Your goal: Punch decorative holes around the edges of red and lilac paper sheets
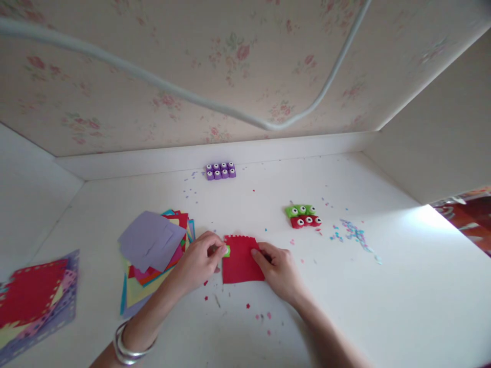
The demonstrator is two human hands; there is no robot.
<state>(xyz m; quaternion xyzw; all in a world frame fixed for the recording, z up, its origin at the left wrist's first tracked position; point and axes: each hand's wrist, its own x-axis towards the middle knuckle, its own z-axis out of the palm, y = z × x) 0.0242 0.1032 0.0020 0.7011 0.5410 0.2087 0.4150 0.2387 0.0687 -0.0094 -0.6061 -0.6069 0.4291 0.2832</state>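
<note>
A square of red paper (241,263) lies in front of me, its top edge notched with small punched holes. My right hand (278,266) pinches the paper's right edge, thumb on top. At the opposite edge, my left hand (205,258) closes its thumb and fingers on a small green craft punch (227,251), which sits over the paper's left side near the upper corner. Most of that punch is hidden by the fingers. Tiny red star cutouts (248,306) and other paper bits are scattered on the white tabletop (337,306) below the sheet.
Loose coloured sheets (151,240) are piled at left; punched sheets (34,291) lie farther left. Purple craft punches (221,171) stand by the back wall. Green punches (302,210) and red punches (306,221) sit right of centre, near pastel confetti (355,232). A white cable (184,94) hangs across the wall.
</note>
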